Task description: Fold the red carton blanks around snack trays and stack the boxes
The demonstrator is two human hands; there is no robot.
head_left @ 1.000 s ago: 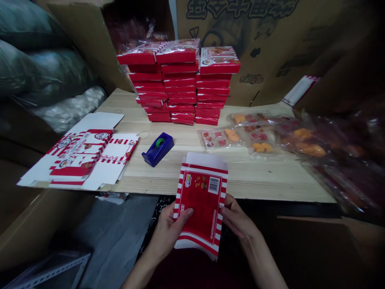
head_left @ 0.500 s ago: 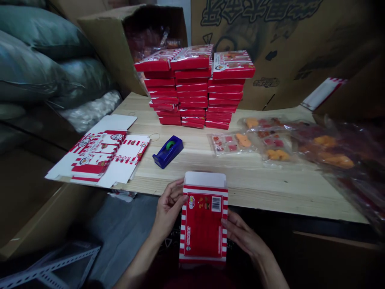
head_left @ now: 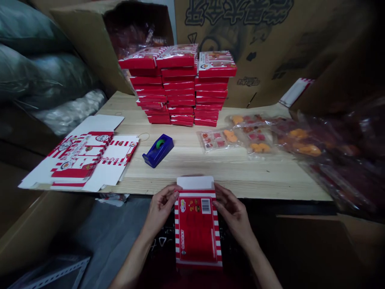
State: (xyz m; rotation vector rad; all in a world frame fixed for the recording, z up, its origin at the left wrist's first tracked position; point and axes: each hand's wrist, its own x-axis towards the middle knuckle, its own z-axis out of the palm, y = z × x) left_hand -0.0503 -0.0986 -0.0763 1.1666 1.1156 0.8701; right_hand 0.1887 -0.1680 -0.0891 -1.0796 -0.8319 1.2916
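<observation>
A red and white striped cardboard box (head_left: 197, 228) is held in front of me, below the table's front edge. Its printed side with a barcode faces up, and a white flap sticks out at the far end. My left hand (head_left: 164, 204) grips the upper left edge, thumb on the printed face. My right hand (head_left: 230, 208) holds the upper right edge near the barcode, its thumb along the side. The fingers behind the box are partly hidden. Beyond the box, a blue tape dispenser (head_left: 158, 150) with a green roll stands on the table.
Stacks of red boxes (head_left: 180, 86) stand at the table's back. Flat box blanks (head_left: 90, 156) lie at the left. Clear bags of toy food pieces (head_left: 255, 138) spread to the right. An open carton (head_left: 87, 44) and stuffed sacks (head_left: 45, 76) stand behind left.
My right hand has moved up the box's side, from its middle to the upper corner by the flap. The view has turned slightly right.
</observation>
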